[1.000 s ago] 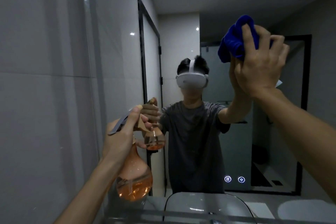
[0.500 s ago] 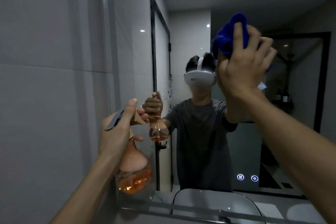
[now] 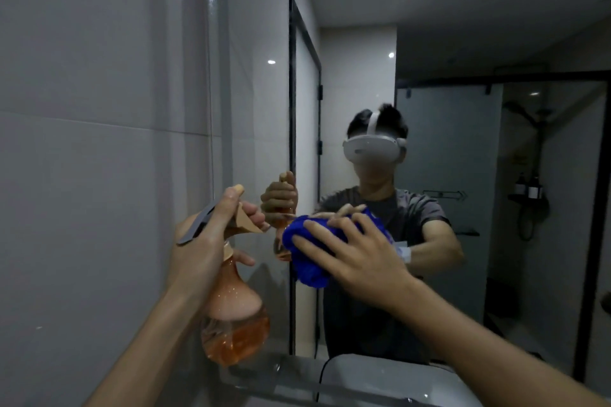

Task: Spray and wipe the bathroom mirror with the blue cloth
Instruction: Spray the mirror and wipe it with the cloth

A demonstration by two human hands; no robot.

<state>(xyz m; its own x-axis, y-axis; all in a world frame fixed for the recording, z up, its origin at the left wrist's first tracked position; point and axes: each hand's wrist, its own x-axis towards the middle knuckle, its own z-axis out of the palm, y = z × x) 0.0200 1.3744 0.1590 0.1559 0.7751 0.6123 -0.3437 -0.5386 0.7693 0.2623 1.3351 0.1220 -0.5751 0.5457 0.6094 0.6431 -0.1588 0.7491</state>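
The bathroom mirror (image 3: 463,43) fills the right two thirds of the view and reflects a person with a headset. My right hand (image 3: 360,258) presses a bunched blue cloth (image 3: 304,261) flat against the glass at chest height, fingers spread over it. My left hand (image 3: 205,241) grips the neck of an orange spray bottle (image 3: 234,317), with the thumb up by its grey trigger head. The bottle hangs upright just left of the cloth, close to the mirror's left edge. Orange liquid fills its lower bulb.
A grey tiled wall (image 3: 92,142) stands at the left. A white basin (image 3: 390,380) sits below the mirror's bottom edge. The glass reflects a black-framed door and a shower area with a shelf of bottles.
My right hand has swept the blue cloth down the mirror from above head height to chest height and leftward toward the bottle. The left hand and bottle stay nearly still.
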